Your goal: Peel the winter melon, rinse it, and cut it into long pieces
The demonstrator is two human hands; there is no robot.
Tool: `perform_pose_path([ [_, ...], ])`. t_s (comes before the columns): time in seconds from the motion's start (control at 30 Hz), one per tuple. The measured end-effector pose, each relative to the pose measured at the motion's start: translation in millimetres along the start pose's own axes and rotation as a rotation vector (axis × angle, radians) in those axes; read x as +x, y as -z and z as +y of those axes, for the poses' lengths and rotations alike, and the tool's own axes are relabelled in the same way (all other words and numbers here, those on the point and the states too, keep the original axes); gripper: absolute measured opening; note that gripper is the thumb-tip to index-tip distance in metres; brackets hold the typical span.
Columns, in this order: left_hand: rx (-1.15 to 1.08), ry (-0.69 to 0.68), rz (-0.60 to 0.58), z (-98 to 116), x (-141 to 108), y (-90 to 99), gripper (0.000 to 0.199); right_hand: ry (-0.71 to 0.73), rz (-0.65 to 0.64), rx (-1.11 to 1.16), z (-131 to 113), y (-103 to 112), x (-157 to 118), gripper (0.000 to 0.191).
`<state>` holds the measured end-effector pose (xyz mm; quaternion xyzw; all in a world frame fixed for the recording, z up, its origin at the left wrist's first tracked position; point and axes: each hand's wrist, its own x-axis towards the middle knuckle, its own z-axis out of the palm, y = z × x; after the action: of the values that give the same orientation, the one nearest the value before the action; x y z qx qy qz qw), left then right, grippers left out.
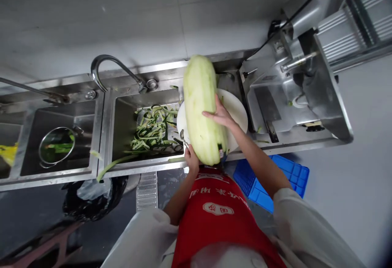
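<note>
A large peeled pale-green gourd (200, 104) lies lengthwise over a round white board (237, 106) on the steel counter. A small dark patch of skin shows at its near end. My right hand (221, 115) rests on the gourd's right side with thumb and fingers spread. Beside the near left side of the gourd, my left hand (191, 159) is closed around a metal peeler (183, 137). Green peel strips (153, 129) fill part of the sink (125, 117) to the left.
A curved faucet (114, 59) rises behind the sink. Further left, a strainer (56, 147) with greens sits in another basin. A cleaver (267, 110) lies on a tray at right, near a slicing machine (324, 88). Blue crates (275, 182) stand below.
</note>
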<state>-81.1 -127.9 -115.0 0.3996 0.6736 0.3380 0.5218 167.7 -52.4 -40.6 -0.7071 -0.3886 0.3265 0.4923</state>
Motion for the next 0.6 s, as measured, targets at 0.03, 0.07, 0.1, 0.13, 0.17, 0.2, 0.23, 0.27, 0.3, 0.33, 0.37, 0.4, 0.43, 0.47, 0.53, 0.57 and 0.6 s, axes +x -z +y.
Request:
perform_pose_path([
  [0.03,0.026,-0.028,-0.015,3.9,-8.5,-8.0,0.051,0.007,-0.053,-0.022,0.0,8.2,6.0,0.13],
  [0.07,0.065,-0.079,-0.025,10.8,-14.9,-12.9,0.048,0.004,-0.101,-0.05,-0.2,16.8,8.9,0.122],
  [0.1,0.111,-0.145,-0.015,20.5,-19.5,-14.9,0.046,0.002,-0.127,-0.072,-0.8,25.9,8.0,0.113],
  [0.13,0.156,-0.222,0.008,32.6,-22.8,-14.9,0.043,0.009,-0.11,-0.073,-1.8,35.3,2.9,0.104],
  [0.17,0.199,-0.304,0.031,46.3,-25.6,-13.8,0.041,0.019,-0.05,-0.063,-3.4,44.6,-6.6,0.096],
  [0.2,0.234,-0.386,0.037,61.0,-28.5,-13.0,0.039,0.031,0.047,-0.046,-5.7,53.4,-20.5,0.088],
  [0.23,0.26,-0.467,0.024,75.8,-32.1,-13.6,0.039,0.049,0.171,-0.026,-8.7,61.1,-38.4,0.082],
  [0.27,0.281,-0.545,-0.012,89.6,-37.1,-16.5,0.04,0.075,0.29,-0.005,-12.3,66.9,-59.6,0.077],
  [0.3,0.301,-0.617,-0.071,101.7,-43.7,-22.3,0.041,0.102,0.37,0.016,-16.1,70.4,-83.0,0.073],
  [0.33,0.323,-0.682,-0.15,111.5,-51.9,-30.9,0.038,0.13,0.399,0.04,-19.8,71.4,-107.0,0.07],
  [0.37,0.35,-0.731,-0.239,118.5,-61.6,-41.7,0.034,0.132,0.324,0.071,-22.8,70.0,-130.1,0.065],
  [0.4,0.382,-0.76,-0.329,122.5,-72.2,-53.7,0.028,0.109,0.223,0.116,-24.7,66.8,-150.7,0.062],
  [0.43,0.42,-0.774,-0.411,123.9,-83.4,-65.8,0.021,0.07,0.176,0.157,-25.1,62.5,-167.6,0.06],
  [0.47,0.459,-0.793,-0.484,123.2,-94.4,-76.8,0.015,0.024,0.166,0.197,-23.8,58.4,-180.2,0.059],
  [0.53,0.536,-0.902,-0.626,119.9,-111.8,-92.5,0.005,-0.063,0.296,0.278,-15.5,54.5,-192.8,0.057],
  [0.57,0.561,-0.99,-0.715,119.9,-116.4,-97.2,0.011,-0.1,0.389,0.32,-8.7,56.1,-194.2,0.055],
  [0.6,0.576,-1.086,-0.824,122.6,-117.1,-101.0,0.022,-0.128,0.466,0.368,-0.5,60.4,-193.7,0.054],
])
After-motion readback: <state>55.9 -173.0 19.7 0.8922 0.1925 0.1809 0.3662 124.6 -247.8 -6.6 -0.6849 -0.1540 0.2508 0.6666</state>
